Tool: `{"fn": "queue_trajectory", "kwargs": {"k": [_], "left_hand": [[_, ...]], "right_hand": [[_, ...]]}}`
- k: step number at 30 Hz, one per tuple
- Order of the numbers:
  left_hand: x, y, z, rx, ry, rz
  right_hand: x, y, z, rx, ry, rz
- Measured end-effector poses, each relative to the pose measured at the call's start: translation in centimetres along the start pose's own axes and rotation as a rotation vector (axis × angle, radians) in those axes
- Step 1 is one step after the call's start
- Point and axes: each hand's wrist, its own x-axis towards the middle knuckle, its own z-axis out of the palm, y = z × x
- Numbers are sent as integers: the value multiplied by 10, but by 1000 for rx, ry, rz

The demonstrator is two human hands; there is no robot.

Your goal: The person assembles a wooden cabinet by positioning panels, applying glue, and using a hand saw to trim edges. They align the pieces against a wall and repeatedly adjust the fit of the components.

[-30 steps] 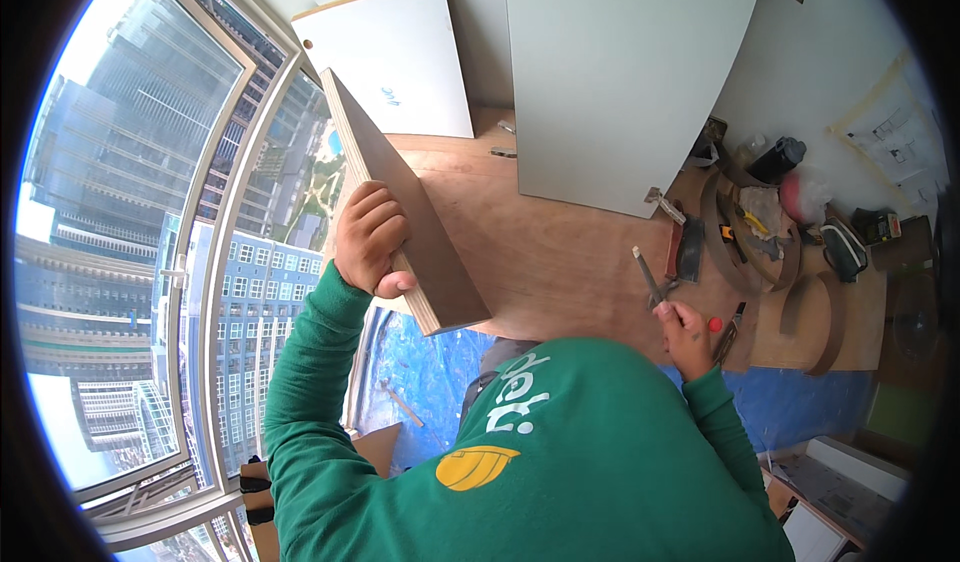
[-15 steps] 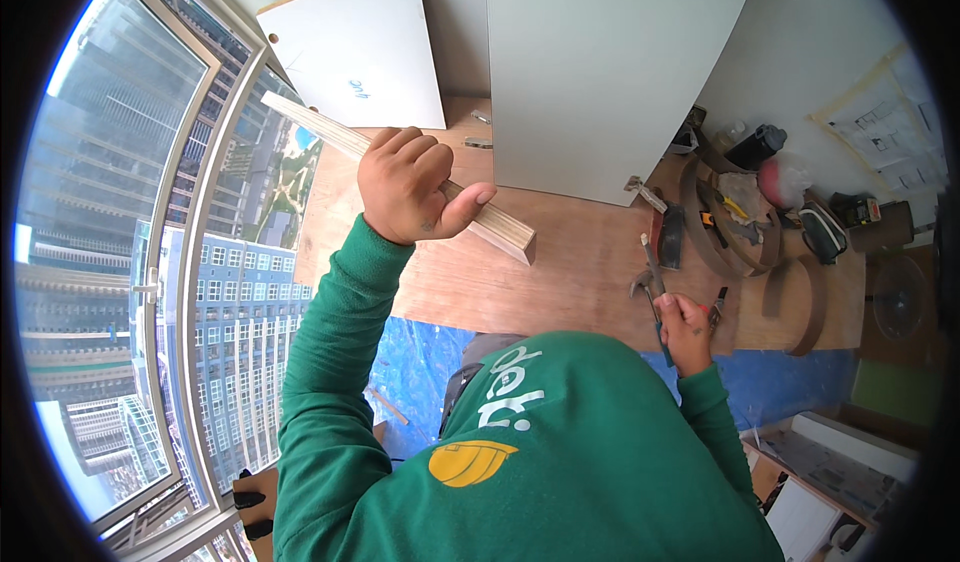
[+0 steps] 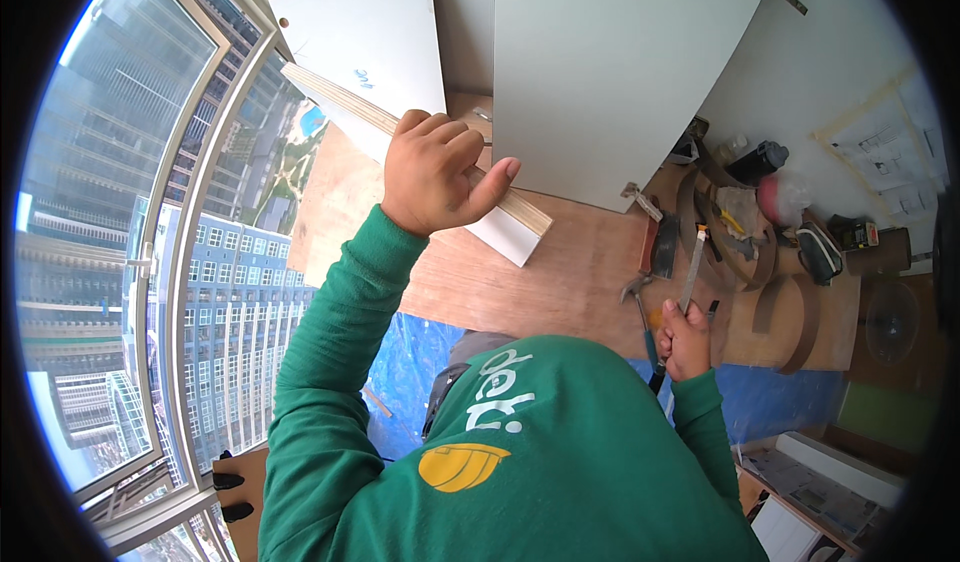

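My left hand (image 3: pixel 432 174) is closed over the upper edge of a long narrow board (image 3: pixel 512 230), its thumb sticking out to the right. The board has a layered plywood edge and a white face, and it slants from the window side down toward the middle of the wooden worktop (image 3: pixel 590 262). My right hand (image 3: pixel 685 340) grips a slim silver strip-like tool (image 3: pixel 693 270) with an orange-yellow tip pointing away from me. Its exact kind is unclear. Just left of that hand lies a claw hammer (image 3: pixel 637 290) with a teal handle.
A white panel (image 3: pixel 370 32) leans at the back left beside a large pale cabinet door (image 3: pixel 600 72) with metal hinges. Curled brown edging strips (image 3: pixel 790 332), a black bottle (image 3: pixel 757 162) and assorted tools crowd the right. Windows (image 3: pixel 130 262) line the left; blue sheeting (image 3: pixel 400 357) lies below.
The board has tilted, showing more of its white face, and shifted slightly right with my left hand. In my right hand the silver tool has swung right and more of it shows.
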Motion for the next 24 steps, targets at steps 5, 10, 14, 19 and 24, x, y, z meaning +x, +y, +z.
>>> {"fn": "queue_trajectory", "kwargs": {"k": [5, 10, 14, 19, 24], "left_hand": [[-3, 40, -5, -75, -86, -56], [-5, 43, -16, -124, -149, 19], [-5, 35, -20, -186, -253, 32], [-8, 34, -22, -218, -252, 28], [-10, 32, -23, -184, -254, 42]], "right_hand": [[13, 7, -23, 58, 38, 1], [16, 21, -40, 87, 87, 95], [15, 28, -47, 134, 23, 149], [13, 32, -55, 202, 29, 344], [13, 14, -58, 216, -46, 127]]}}
